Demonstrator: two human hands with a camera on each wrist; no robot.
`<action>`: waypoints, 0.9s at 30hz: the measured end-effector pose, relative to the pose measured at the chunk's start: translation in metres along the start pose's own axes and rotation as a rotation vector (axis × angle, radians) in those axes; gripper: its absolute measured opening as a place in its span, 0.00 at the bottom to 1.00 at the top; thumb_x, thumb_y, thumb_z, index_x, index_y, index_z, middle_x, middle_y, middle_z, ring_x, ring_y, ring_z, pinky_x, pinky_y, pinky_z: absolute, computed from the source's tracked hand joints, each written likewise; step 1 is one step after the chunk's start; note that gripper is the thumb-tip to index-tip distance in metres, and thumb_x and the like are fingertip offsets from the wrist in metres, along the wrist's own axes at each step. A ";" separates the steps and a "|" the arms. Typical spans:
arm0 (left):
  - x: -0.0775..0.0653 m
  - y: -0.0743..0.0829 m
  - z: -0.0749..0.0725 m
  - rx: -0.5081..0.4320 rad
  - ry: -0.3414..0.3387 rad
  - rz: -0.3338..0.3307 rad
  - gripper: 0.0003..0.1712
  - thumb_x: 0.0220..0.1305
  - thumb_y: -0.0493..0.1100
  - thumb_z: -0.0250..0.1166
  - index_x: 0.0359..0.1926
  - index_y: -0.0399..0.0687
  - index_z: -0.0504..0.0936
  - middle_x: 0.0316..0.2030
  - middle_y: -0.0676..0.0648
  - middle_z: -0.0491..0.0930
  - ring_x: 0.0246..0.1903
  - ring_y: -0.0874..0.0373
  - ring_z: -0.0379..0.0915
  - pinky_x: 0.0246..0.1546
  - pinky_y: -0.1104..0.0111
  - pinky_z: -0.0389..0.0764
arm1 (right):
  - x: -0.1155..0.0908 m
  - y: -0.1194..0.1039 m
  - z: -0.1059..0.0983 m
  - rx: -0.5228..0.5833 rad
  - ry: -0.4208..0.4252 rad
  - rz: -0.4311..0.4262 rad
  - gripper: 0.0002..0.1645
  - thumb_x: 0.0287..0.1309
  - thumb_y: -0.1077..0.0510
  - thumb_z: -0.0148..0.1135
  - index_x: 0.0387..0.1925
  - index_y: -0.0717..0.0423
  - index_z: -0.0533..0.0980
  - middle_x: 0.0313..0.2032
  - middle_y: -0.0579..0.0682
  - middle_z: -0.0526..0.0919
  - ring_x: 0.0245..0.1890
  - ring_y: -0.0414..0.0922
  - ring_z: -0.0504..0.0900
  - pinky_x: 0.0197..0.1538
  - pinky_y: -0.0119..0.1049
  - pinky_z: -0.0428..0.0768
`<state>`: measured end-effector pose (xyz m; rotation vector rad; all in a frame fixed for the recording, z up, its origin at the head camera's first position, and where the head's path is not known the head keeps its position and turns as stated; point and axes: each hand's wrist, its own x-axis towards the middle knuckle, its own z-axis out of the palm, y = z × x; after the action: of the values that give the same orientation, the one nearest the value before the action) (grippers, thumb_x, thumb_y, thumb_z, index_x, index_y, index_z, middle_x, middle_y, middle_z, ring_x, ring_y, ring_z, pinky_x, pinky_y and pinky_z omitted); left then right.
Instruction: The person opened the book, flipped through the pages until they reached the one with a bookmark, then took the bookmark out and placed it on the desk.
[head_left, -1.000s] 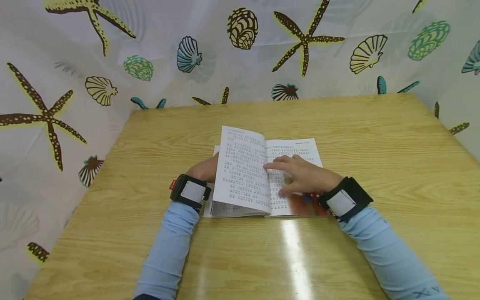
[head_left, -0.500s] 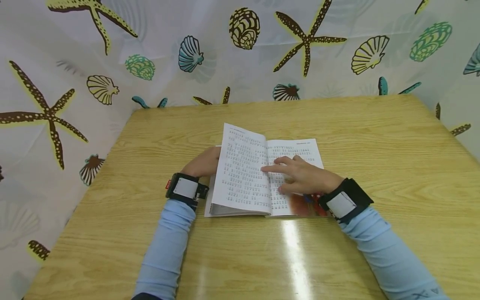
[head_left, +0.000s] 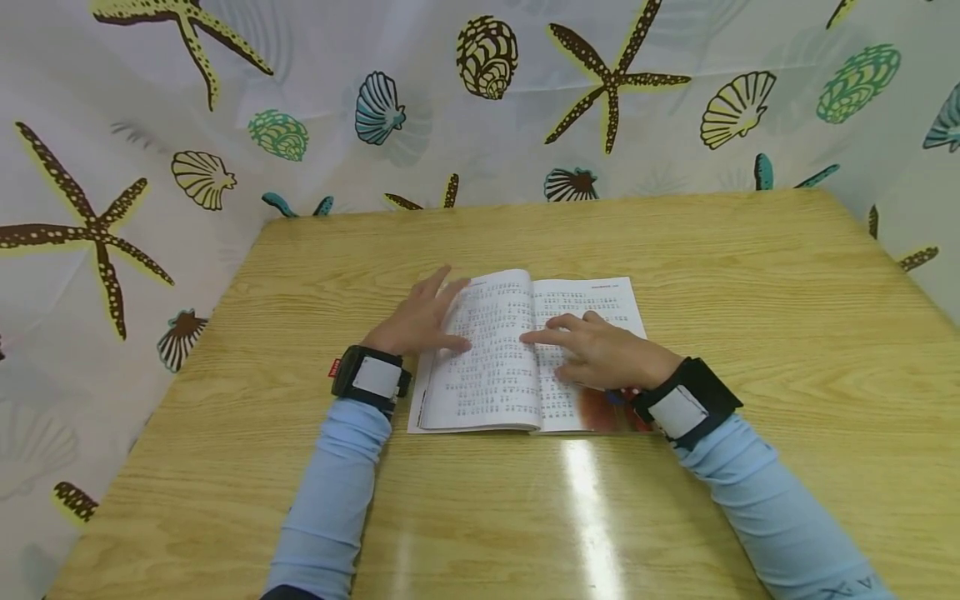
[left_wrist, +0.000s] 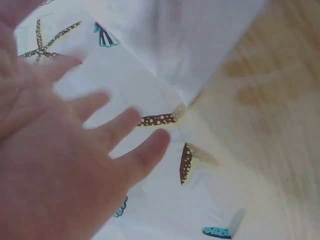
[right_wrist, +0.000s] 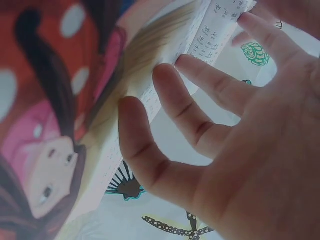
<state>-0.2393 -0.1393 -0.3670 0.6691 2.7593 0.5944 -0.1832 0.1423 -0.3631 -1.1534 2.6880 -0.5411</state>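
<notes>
Paperback book with white, closely printed pages (head_left: 491, 387): lies spread flat on the pale yellow wood-grain table (head_left: 480, 517), between my two forearms. Left page stack bows up toward the spine; lower corner of the right page carries a coloured illustration with red in it.

My left hand (head_left: 420, 321): released, nothing grasped. Fingers fanned and mostly straight, pointing away from me along the outer side of the left page. Thumb stretched apart from them, over the page's printed lines; cannot tell how firmly it touches. The left wrist view, blurred, shows the fingers well separated.

My right hand (head_left: 603, 346): released too, set palm-down over the right page. Fingers parted and gently bent, index longest in reach, its tip near the spine. Thumb set off below, over the text.

Both forearms slant inward, in light blue fabric sleeves (head_left: 330, 492). Black wrist straps with white patches: one on the left (head_left: 375, 379), one on the right. Behind the table, white cloth printed with starfish and shells (head_left: 315, 50).
</notes>
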 end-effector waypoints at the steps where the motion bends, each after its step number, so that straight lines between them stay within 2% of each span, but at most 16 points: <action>1: 0.000 0.001 0.000 0.027 -0.035 0.017 0.52 0.61 0.47 0.75 0.78 0.42 0.56 0.79 0.35 0.41 0.77 0.35 0.36 0.73 0.42 0.49 | 0.000 0.000 0.000 0.001 -0.002 0.003 0.31 0.63 0.65 0.60 0.68 0.55 0.72 0.62 0.67 0.74 0.61 0.62 0.73 0.59 0.59 0.71; 4: 0.000 0.002 0.001 0.030 -0.147 0.040 0.45 0.63 0.47 0.73 0.76 0.44 0.63 0.79 0.36 0.46 0.77 0.36 0.40 0.72 0.43 0.52 | 0.001 0.000 -0.001 0.004 -0.010 0.012 0.32 0.63 0.65 0.60 0.69 0.55 0.72 0.63 0.66 0.73 0.62 0.62 0.72 0.60 0.60 0.70; 8: 0.001 0.002 0.003 0.000 -0.219 0.049 0.45 0.63 0.47 0.73 0.76 0.44 0.63 0.78 0.37 0.49 0.76 0.37 0.43 0.73 0.45 0.53 | 0.001 0.000 -0.002 0.003 -0.021 0.054 0.33 0.63 0.63 0.59 0.70 0.55 0.71 0.64 0.66 0.73 0.60 0.63 0.72 0.60 0.60 0.71; 11: 0.001 0.002 0.003 0.008 -0.218 0.052 0.46 0.62 0.47 0.74 0.76 0.44 0.63 0.78 0.37 0.50 0.76 0.37 0.43 0.73 0.45 0.53 | -0.002 0.003 -0.003 -0.037 -0.015 0.089 0.30 0.62 0.61 0.60 0.67 0.57 0.74 0.64 0.66 0.72 0.59 0.64 0.72 0.61 0.59 0.70; 15: 0.000 0.004 0.002 0.019 -0.217 0.045 0.47 0.62 0.47 0.74 0.76 0.44 0.62 0.78 0.37 0.50 0.76 0.37 0.43 0.73 0.44 0.52 | -0.007 0.011 -0.008 -0.107 -0.003 0.102 0.26 0.60 0.58 0.64 0.61 0.56 0.79 0.64 0.65 0.73 0.57 0.64 0.73 0.57 0.56 0.71; 22: -0.003 0.010 0.002 0.018 -0.231 0.007 0.48 0.62 0.46 0.74 0.78 0.44 0.60 0.78 0.37 0.49 0.77 0.37 0.42 0.73 0.45 0.53 | -0.018 0.039 -0.015 -0.069 -0.050 0.239 0.29 0.61 0.53 0.69 0.64 0.53 0.78 0.67 0.65 0.68 0.56 0.69 0.69 0.50 0.60 0.77; 27: -0.003 0.012 0.002 0.027 -0.231 0.009 0.48 0.62 0.46 0.74 0.77 0.44 0.60 0.78 0.37 0.49 0.76 0.37 0.43 0.72 0.45 0.54 | -0.028 0.057 -0.019 -0.052 -0.027 0.278 0.31 0.59 0.56 0.72 0.63 0.59 0.77 0.66 0.70 0.68 0.59 0.74 0.67 0.57 0.67 0.71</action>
<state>-0.2316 -0.1302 -0.3633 0.7082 2.5553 0.4517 -0.2076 0.2036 -0.3671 -0.7717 2.7877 -0.4102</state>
